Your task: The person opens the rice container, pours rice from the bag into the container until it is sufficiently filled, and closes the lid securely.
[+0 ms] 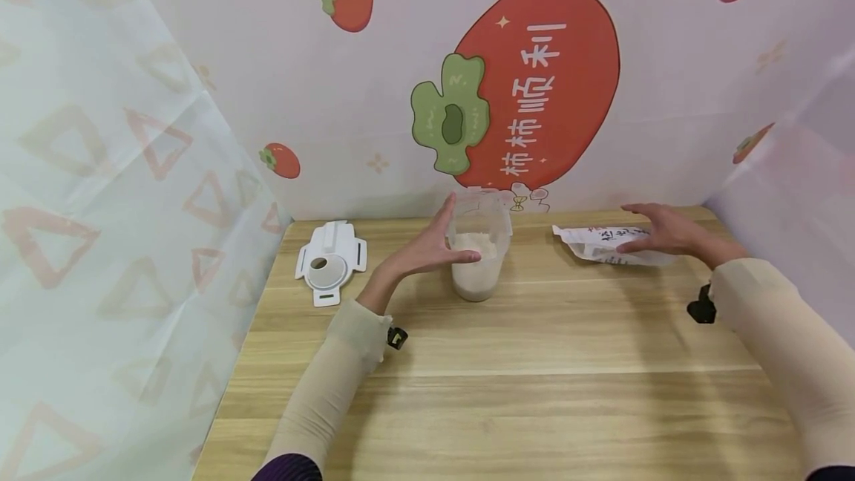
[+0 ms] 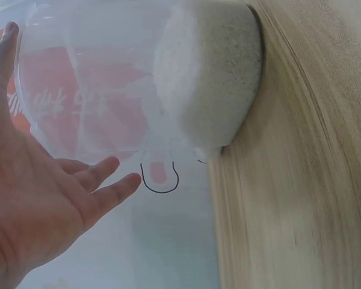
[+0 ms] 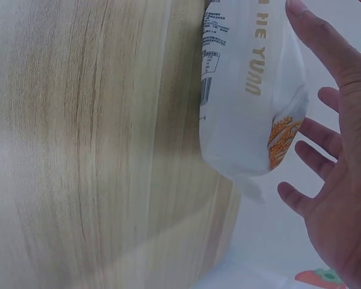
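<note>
A clear plastic container (image 1: 482, 258), partly filled with pale fine grain (image 2: 222, 72), stands upright at the back of the table. My left hand (image 1: 427, 247) is beside it, thumb and fingers spread. In the left wrist view the fingers are extended near its wall; whether they touch it I cannot tell. On the right lies a white printed bag (image 1: 591, 236), creased and slack, with an orange grain picture at one end. My right hand (image 1: 668, 232) is spread at the bag's right end, not gripping it. Its fingers (image 3: 316, 135) lie close to the bag's side.
A white plastic lid (image 1: 330, 240) with a round hole and side clips lies at the table's back left. Behind the wooden table (image 1: 508, 377) hangs a printed cloth backdrop (image 1: 374, 110), and a second sheet (image 1: 120, 243) borders the left edge.
</note>
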The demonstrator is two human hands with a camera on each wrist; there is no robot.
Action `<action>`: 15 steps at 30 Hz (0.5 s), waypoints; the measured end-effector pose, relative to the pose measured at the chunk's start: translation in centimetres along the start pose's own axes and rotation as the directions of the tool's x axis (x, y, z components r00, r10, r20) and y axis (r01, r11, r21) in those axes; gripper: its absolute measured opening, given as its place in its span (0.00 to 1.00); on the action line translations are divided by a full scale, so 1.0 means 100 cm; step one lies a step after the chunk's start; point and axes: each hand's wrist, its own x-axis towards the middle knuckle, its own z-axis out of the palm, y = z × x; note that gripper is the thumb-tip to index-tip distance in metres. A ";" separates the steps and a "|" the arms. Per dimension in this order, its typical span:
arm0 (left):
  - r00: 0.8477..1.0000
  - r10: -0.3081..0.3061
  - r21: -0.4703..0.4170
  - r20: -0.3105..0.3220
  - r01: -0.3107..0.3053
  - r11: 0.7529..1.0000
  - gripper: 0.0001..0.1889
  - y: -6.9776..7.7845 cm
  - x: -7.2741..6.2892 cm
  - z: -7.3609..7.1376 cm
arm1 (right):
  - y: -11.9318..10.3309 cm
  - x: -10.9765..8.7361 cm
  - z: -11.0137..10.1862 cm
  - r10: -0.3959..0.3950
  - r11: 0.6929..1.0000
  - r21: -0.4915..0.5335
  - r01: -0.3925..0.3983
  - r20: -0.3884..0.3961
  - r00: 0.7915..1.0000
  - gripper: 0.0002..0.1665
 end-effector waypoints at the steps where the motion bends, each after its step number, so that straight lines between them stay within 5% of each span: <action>1: 1.000 0.000 0.003 -0.003 0.000 1.000 0.69 0.000 0.000 0.000 | -0.001 0.001 0.000 0.000 1.000 0.001 0.000 -0.006 1.000 0.61; 15: 0.996 -0.019 0.050 -0.083 0.023 0.998 0.67 -0.001 -0.010 -0.014 | -0.026 0.009 0.001 -0.032 0.995 0.091 0.038 -0.065 0.997 0.65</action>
